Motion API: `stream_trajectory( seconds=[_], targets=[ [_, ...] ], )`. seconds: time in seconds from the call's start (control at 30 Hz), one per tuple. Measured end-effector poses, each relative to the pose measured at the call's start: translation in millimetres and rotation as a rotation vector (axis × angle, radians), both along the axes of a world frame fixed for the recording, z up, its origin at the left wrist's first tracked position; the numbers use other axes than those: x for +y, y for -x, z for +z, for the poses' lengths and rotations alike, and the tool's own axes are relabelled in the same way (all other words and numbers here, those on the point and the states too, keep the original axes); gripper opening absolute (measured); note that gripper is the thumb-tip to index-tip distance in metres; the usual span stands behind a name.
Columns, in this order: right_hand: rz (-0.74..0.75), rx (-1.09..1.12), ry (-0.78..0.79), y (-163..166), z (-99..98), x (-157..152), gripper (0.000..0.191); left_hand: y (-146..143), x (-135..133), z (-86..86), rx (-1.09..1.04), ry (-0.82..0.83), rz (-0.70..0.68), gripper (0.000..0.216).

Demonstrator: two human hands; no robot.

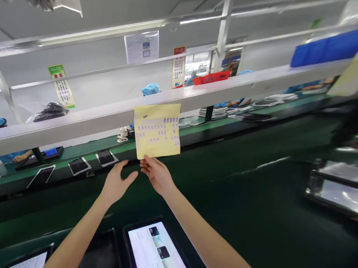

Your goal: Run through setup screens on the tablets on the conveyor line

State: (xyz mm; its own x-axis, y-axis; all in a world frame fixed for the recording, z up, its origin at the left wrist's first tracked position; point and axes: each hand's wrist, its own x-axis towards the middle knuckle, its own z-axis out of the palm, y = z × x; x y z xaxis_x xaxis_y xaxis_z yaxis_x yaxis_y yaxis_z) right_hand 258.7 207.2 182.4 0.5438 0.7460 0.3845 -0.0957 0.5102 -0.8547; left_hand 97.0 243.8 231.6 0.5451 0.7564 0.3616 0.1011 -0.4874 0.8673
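Observation:
A yellow paper sheet [157,130] with printed purple marks hangs from the white shelf rail [87,118] ahead of me. My right hand [156,173] reaches up and touches the sheet's bottom edge, palm up with fingers stretched. My left hand [116,183] is just left of it, below the sheet, fingers spread and holding nothing. Under my forearms a tablet [156,249] with a lit white screen lies at the near edge of the dark green belt [253,200].
Two more tablets [31,260] lie near left, and several dark devices [78,165] sit on the far green strip. Trays with screens [339,188] stand at right. People in blue caps [150,88] work beyond the rail. A black bag [51,111] rests on the shelf.

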Motion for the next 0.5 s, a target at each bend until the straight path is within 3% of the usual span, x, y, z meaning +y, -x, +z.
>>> stream_trajectory(
  seconds=[0.07,0.13,0.27,0.5],
  targets=[
    [0.009,-0.153,0.016,0,5.0,-17,0.045,-40,13,4.0,-0.121,0.069,-0.046,0.036],
    [-0.009,-0.329,0.022,-2,12.5,-31,0.041,-60,18,-0.3,-0.243,0.127,-0.050,0.030],
    [-0.210,-0.672,-0.080,-7,34.2,-34,0.025,-67,15,-11.2,-0.418,0.176,-0.016,0.026],
    [-0.403,-1.081,-0.179,-21,58.8,-9,0.030,-70,8,-3.0,-0.504,0.120,0.033,0.015]
  ],
)
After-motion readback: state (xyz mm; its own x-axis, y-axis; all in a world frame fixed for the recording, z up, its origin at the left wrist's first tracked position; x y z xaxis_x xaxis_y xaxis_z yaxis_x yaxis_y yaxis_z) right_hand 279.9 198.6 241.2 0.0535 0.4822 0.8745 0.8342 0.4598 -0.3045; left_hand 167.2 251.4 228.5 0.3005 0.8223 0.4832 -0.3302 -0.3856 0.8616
